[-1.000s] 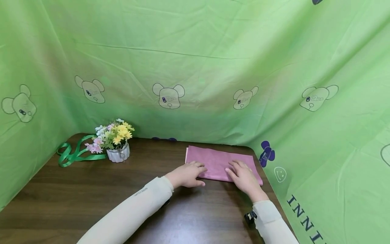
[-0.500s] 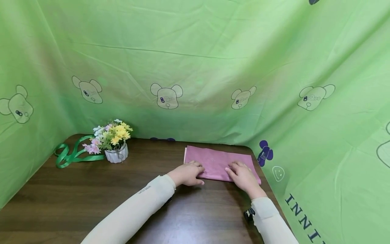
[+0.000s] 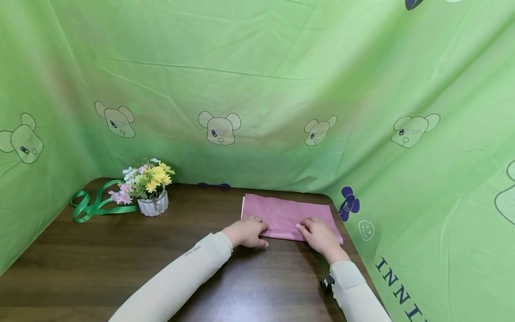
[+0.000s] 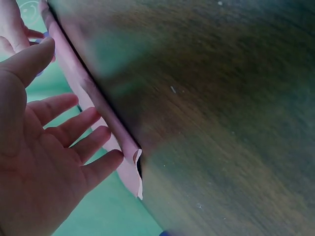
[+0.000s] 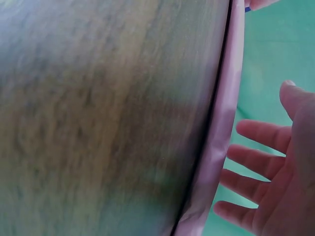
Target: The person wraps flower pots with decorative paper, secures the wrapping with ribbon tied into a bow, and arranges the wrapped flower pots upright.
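A folded pink sheet that looks like wrapping paper (image 3: 281, 210) lies flat near the back right of the table, a white edge showing along its left side. My left hand (image 3: 246, 232) has its fingers at the near left part of the fold, thumb out over the wood. On the right, my other hand (image 3: 323, 238) rests its fingertips on the near right part. The left wrist view shows the rolled, hollow end of the paper (image 4: 129, 147) beside spread fingers (image 4: 103, 167). In the right wrist view, loosely extended fingers (image 5: 251, 186) come right up to the creased fold (image 5: 224, 118).
A white pot (image 3: 154, 205) of yellow, pink and white flowers (image 3: 154, 176) stands at the back left. Loops of green ribbon (image 3: 86, 206) lie beside it. Green printed cloth (image 3: 261, 89) hangs behind and at both sides of the brown wooden table (image 3: 120, 250).
The head view shifts a little, moving everything slightly leftward in the picture. Both hands stay at the near edge of the pink paper, which keeps its folded shape.
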Demonstrator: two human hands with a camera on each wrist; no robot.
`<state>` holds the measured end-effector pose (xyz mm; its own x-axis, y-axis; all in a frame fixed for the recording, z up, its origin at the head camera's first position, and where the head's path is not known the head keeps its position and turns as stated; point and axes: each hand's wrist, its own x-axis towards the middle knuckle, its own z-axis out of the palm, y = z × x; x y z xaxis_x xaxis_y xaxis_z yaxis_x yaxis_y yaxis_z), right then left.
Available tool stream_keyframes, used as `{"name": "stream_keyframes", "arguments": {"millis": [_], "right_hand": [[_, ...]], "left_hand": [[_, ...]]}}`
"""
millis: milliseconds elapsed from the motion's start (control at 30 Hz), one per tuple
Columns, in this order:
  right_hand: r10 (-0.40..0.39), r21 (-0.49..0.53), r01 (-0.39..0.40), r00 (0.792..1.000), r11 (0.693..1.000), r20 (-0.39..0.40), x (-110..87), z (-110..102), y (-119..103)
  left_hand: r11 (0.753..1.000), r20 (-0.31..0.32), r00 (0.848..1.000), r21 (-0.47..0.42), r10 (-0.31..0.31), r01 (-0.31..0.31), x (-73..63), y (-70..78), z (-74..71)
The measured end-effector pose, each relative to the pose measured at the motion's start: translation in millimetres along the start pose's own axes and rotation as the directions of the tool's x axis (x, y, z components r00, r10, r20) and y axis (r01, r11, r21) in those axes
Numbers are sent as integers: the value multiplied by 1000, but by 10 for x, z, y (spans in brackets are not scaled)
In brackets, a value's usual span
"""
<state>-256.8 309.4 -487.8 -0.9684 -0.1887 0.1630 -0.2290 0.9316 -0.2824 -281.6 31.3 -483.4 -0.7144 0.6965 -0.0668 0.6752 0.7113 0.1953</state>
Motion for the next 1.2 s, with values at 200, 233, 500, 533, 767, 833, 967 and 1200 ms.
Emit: {"name": "stream_keyframes", "arguments": {"millis": [200,233,500,533,767,833,967,1200], "right_hand": [[-3,18,2,999,1000,45,-11,21,-24],[-3,22,2,999,1000,51,-13,21,-31],[-71,-7,71,996,997,61,-32,30,-61],[-75,-7,76,995,997,61,-35,30,-61],[-69,-41,72,996,997,53,-30,5,-100],[-78,-61,80,996,995,46,-34,-9,-123],[-97,-84,100,995,991,40,-58,-24,-168],[-112,-119,118,992,986,49,-166,13,-218]], "left_hand": [[999,21,999,-25,-28,28,-23,-12,12],[999,22,999,-27,-33,33,-24,-14,13],[998,30,998,15,-57,56,-46,18,-7],[998,35,998,24,-56,55,-48,23,-5],[997,26,999,56,-46,45,-39,29,-42],[997,18,999,61,-49,48,-42,25,-65],[996,7,998,66,-60,60,-55,17,-109],[996,-3,999,74,-52,52,-68,-1,-85]]}}
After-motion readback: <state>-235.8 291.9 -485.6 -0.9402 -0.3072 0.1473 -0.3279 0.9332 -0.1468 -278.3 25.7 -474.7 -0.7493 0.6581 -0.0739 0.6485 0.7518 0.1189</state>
